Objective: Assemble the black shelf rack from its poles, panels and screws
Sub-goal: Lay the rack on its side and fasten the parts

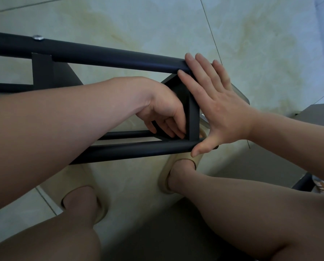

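Observation:
The black shelf rack lies on its side across the tiled floor. Its far pole (104, 53) carries a silver screw (37, 37) near the left, and its near pole (134, 150) runs above my feet. A black end panel (192, 110) stands between the pole ends, and a second panel (42, 72) sits further left. My right hand (215, 102) lies flat against the end panel, fingers straight on the far pole's end, thumb on the near pole. My left hand (163, 112) reaches inside the frame, its curled fingers pinching the panel's lower edge.
My two feet in cream slippers (176, 166) stand just under the near pole. A grey object (314, 117) and a dark pole end (302, 182) sit at the right edge. Pale marble tiles (157, 21) stretch beyond the rack.

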A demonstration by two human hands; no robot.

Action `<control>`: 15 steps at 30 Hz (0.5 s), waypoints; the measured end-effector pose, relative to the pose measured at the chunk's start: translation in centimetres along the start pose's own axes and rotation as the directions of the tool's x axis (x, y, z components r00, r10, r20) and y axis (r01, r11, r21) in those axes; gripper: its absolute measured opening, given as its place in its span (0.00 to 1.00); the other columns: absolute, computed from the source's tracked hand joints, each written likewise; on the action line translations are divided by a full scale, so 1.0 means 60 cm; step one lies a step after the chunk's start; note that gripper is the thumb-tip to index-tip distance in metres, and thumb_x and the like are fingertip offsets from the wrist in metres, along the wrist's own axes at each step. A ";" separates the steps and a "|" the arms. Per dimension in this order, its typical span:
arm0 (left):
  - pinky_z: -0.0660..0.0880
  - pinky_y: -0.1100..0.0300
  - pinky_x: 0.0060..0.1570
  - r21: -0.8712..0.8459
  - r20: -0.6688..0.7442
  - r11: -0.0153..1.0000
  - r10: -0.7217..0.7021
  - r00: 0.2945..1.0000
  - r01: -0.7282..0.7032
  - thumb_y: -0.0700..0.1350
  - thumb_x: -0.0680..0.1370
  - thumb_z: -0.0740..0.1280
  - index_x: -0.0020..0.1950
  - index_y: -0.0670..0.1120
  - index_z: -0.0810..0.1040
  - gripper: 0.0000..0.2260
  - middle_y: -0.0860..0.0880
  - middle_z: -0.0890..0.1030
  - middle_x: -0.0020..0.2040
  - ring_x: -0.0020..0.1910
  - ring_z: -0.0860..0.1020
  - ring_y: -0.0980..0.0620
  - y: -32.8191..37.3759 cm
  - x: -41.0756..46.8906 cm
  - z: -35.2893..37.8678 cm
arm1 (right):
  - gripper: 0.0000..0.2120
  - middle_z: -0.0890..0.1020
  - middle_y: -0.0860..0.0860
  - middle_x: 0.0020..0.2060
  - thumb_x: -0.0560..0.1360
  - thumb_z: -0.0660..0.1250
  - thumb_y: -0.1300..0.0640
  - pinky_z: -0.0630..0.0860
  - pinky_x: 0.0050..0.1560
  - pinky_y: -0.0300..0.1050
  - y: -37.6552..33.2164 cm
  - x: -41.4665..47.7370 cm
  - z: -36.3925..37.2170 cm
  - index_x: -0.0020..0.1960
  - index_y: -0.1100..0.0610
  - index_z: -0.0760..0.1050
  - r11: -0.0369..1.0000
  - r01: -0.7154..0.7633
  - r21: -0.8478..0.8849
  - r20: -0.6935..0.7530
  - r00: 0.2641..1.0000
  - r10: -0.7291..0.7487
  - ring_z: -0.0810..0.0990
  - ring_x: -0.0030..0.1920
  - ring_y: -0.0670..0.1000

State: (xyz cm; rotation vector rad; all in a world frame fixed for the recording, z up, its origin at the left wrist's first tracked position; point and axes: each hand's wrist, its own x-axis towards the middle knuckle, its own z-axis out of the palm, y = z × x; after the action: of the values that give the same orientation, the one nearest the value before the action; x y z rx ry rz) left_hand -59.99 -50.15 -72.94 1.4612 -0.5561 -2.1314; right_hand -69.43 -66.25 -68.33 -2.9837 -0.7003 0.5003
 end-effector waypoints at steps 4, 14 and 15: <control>0.68 0.43 0.67 -0.016 -0.030 1.000 -0.011 0.999 0.010 0.43 0.76 0.71 0.51 0.51 0.85 0.07 0.54 0.87 0.49 0.58 0.80 0.51 0.000 0.001 -0.002 | 0.67 0.48 0.66 0.80 0.62 0.49 0.13 0.41 0.79 0.63 0.000 0.001 0.000 0.82 0.64 0.47 1.000 0.003 0.000 -0.008 1.000 -0.003 0.44 0.81 0.65; 0.67 0.46 0.67 0.022 0.013 1.000 -0.010 1.000 0.010 0.44 0.77 0.69 0.37 0.55 0.88 0.12 0.56 0.87 0.46 0.56 0.80 0.55 -0.002 0.001 -0.001 | 0.67 0.48 0.66 0.80 0.62 0.49 0.13 0.41 0.79 0.64 0.000 0.001 0.000 0.82 0.64 0.47 1.000 0.006 0.004 -0.007 1.000 -0.006 0.43 0.81 0.65; 0.67 0.46 0.68 0.017 0.016 1.000 -0.014 1.000 0.014 0.44 0.77 0.69 0.40 0.53 0.88 0.10 0.55 0.87 0.47 0.57 0.80 0.55 -0.001 0.000 -0.001 | 0.67 0.48 0.66 0.80 0.62 0.49 0.13 0.41 0.79 0.64 -0.001 0.001 0.000 0.82 0.64 0.47 1.000 0.004 0.004 -0.007 1.000 -0.004 0.43 0.81 0.65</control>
State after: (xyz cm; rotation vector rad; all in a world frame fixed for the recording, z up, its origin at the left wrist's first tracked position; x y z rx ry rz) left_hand -59.93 -50.11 -73.00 1.4631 -0.5729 -2.1558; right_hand -69.39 -66.20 -68.32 -2.9781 -0.7040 0.4901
